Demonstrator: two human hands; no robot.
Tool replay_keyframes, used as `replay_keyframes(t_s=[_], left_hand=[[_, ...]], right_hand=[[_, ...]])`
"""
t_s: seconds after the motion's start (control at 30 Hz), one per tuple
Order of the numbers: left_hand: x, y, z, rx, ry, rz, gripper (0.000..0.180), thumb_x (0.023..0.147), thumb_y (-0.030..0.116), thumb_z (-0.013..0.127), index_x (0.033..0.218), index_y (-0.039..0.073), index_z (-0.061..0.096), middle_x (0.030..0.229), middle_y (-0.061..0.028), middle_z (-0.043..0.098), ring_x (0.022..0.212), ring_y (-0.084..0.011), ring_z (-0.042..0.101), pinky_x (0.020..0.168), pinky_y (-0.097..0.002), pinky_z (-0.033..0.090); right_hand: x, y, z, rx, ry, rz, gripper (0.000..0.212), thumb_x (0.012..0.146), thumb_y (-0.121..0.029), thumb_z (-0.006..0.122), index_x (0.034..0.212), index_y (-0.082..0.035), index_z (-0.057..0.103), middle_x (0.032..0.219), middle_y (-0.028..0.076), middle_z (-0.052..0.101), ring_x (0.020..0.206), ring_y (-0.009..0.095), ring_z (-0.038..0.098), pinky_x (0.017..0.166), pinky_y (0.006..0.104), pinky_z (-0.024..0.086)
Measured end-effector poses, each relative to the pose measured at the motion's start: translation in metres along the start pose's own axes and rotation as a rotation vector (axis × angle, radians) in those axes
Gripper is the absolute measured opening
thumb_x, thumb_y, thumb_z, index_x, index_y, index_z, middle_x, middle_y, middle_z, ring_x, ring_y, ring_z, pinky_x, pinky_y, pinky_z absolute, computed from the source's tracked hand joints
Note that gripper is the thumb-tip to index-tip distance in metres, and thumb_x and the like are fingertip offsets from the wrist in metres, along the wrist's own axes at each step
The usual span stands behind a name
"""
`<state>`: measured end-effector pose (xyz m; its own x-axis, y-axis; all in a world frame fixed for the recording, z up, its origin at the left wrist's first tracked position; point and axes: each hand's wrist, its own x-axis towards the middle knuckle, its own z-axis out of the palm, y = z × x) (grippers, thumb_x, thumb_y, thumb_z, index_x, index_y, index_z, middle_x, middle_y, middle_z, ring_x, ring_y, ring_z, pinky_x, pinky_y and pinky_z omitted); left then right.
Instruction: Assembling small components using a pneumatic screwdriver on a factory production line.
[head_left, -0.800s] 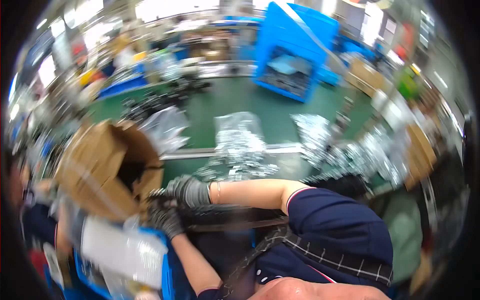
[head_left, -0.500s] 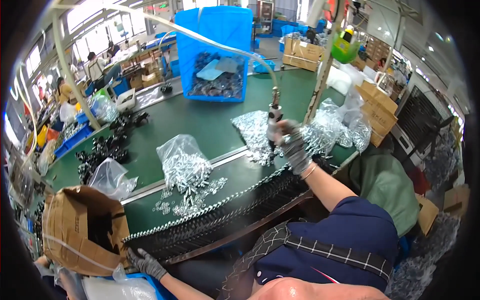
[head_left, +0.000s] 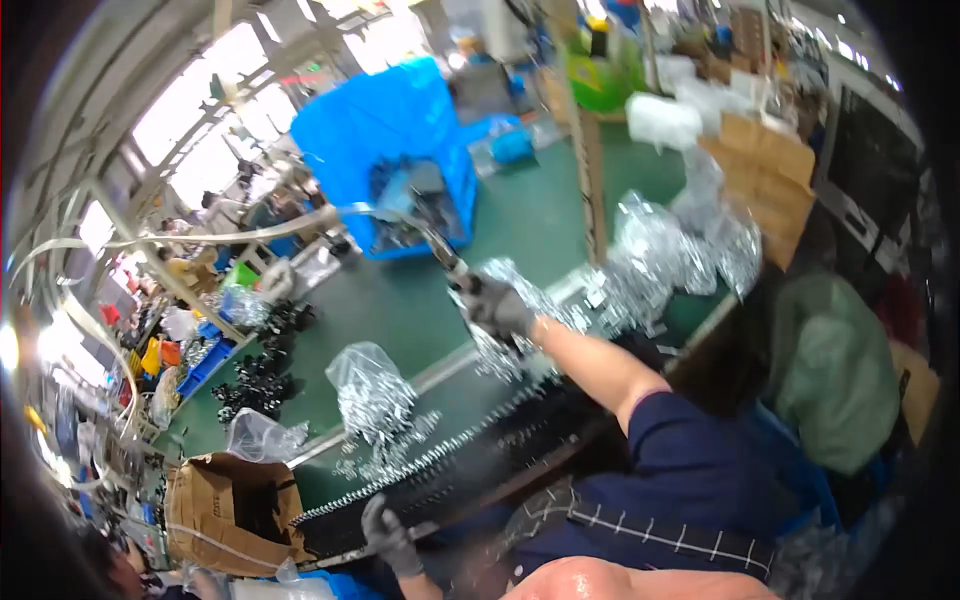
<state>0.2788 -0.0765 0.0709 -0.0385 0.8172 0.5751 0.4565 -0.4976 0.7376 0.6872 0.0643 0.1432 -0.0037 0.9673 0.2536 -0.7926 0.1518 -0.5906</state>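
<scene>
My right hand (head_left: pixel 497 305), in a grey glove, is wrapped round an air screwdriver (head_left: pixel 452 268) that tilts over the bench, its pale hose running off to the left. Beneath that hand, a clear bag of silver hardware (head_left: pixel 500 350) is partly covered. Along the near edge runs a long row of black parts (head_left: pixel 450 480), topped by a line of silver bolts (head_left: pixel 400 470). By the row's front edge, my left hand (head_left: pixel 392 540), also gloved, is raised with fingers apart and nothing in it. Another open bag of bolts (head_left: pixel 372 395) spills loose silver pieces (head_left: pixel 385 455) behind the row.
An open cardboard box (head_left: pixel 235 510) stands at the row's left end. Black parts (head_left: pixel 255 385) lie in a heap at far left. A blue bin (head_left: pixel 380 140) stands at the back. Filled bags (head_left: pixel 650 250) and a post (head_left: pixel 588 180) are on the right.
My right hand and the air screwdriver have swung left. My left hand has come away from the row's left end by the cardboard box, moving right. The whole view has tilted.
</scene>
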Motion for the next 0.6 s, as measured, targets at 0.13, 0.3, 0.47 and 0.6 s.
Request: replay_keyframes(t_s=[0.13,0.3,0.47,0.6], left_hand=[[0.030,0.070,0.072,-0.057,-0.586,0.350,0.025,0.079,0.002,0.058,0.103,0.003,0.061,0.101,-0.0141,0.061,0.096,-0.0273,0.059,0.085,-0.0353,0.046],[0.041,0.150,0.201,-0.121,-1.129,0.727,0.038,0.071,0.001,0.061,0.109,0.007,0.059,0.112,-0.0116,0.059,0.103,-0.0301,0.057,0.088,-0.0374,0.047],[0.012,0.182,0.308,-0.054,-1.210,1.106,0.044,0.083,0.027,0.055,0.123,0.009,0.051,0.131,-0.0107,0.049,0.124,-0.0264,0.042,0.106,-0.0382,0.031],[-0.020,0.173,0.393,-0.146,-1.192,1.255,0.058,0.080,0.028,0.055,0.133,0.009,0.041,0.139,-0.0143,0.038,0.130,-0.0302,0.034,0.109,-0.0410,0.026]], right_hand=[[-0.007,-0.087,0.006,0.168,-0.273,-0.111,0.022,0.086,-0.029,0.059,0.083,-0.009,0.053,0.073,-0.003,0.048,0.059,0.009,0.048,0.056,0.0245,0.041],[-0.114,-0.236,-0.057,-0.010,-0.348,-0.468,0.032,0.084,-0.019,0.063,0.110,-0.006,0.050,0.094,0.003,0.057,0.077,0.018,0.059,0.065,0.0328,0.050],[-0.172,-0.241,-0.063,-1.223,0.637,-0.971,0.041,0.072,-0.009,0.073,0.106,-0.005,0.051,0.092,0.006,0.060,0.078,0.021,0.062,0.068,0.0340,0.054],[-0.178,-0.221,-0.097,-0.825,0.627,-0.848,0.049,0.067,-0.009,0.077,0.107,-0.004,0.051,0.090,0.008,0.061,0.076,0.019,0.062,0.068,0.0327,0.054]])
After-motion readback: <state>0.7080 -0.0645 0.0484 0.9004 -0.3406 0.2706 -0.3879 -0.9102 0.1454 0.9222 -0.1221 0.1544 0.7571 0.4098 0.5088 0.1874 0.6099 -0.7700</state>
